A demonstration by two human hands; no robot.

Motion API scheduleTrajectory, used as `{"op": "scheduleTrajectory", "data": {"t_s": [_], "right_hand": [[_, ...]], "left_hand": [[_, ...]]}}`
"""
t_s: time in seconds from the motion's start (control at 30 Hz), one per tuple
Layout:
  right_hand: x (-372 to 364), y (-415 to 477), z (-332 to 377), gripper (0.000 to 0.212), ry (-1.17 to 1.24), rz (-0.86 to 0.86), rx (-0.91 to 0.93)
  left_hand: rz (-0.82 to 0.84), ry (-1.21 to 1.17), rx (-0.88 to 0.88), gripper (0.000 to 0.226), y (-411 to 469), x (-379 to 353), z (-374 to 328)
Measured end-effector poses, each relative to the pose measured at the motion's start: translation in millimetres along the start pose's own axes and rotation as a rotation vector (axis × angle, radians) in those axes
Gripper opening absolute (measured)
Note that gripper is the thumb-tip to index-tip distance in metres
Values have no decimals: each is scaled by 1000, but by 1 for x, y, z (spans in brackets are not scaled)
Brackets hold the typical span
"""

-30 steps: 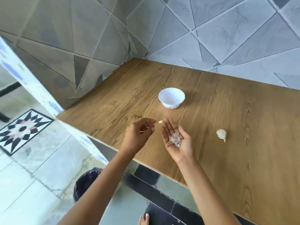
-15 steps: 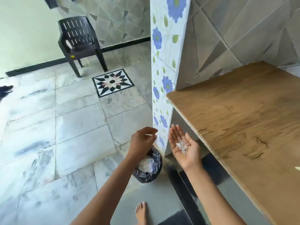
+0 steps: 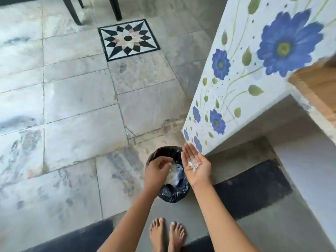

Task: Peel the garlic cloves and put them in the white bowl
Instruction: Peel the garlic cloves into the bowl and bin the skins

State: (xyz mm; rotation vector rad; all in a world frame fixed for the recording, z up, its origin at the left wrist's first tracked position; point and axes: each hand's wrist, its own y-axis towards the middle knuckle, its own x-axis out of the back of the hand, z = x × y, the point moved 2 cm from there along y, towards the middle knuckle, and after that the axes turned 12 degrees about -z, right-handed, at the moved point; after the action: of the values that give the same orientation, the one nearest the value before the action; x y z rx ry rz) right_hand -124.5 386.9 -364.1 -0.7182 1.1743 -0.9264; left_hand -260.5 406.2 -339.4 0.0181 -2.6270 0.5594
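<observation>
Skins lie on the flat, upturned right hand, just right of the bin; left hand curls over it, hold unclear. Garlic and bowl: out of view.

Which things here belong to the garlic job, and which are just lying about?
In the job:
garlic peels, on the open palm of the right hand
left hand, over the bin
wooden counter

Just there:
chair legs
star tile
flowered wall
</observation>
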Motion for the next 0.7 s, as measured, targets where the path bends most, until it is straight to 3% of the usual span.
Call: {"op": "scheduleTrajectory", "data": {"t_s": [0.13, 0.27, 0.43, 0.53, 0.63, 0.7], "right_hand": [[37, 116, -27, 39, -155, -141, 43], [75, 206, -47, 40, -292, -173, 73], [102, 266, -62, 49, -740, -232, 141], [110, 273, -64, 66, -632, -253, -22], [109, 277, -64, 72, -601, -228, -123], [105, 278, -66, 76, -607, -220, -136]], "left_hand": [[-1, 27, 77, 19, 68, -57, 96], [26, 34, 133, 19, 118, -107, 182], [43, 37, 140, 20, 145, -144, 227], [23, -66, 75, 28, 132, -154, 220], [186, -285, -68, 38, 103, -166, 203], [368, -191, -168, 46, 90, -185, 216]]}}
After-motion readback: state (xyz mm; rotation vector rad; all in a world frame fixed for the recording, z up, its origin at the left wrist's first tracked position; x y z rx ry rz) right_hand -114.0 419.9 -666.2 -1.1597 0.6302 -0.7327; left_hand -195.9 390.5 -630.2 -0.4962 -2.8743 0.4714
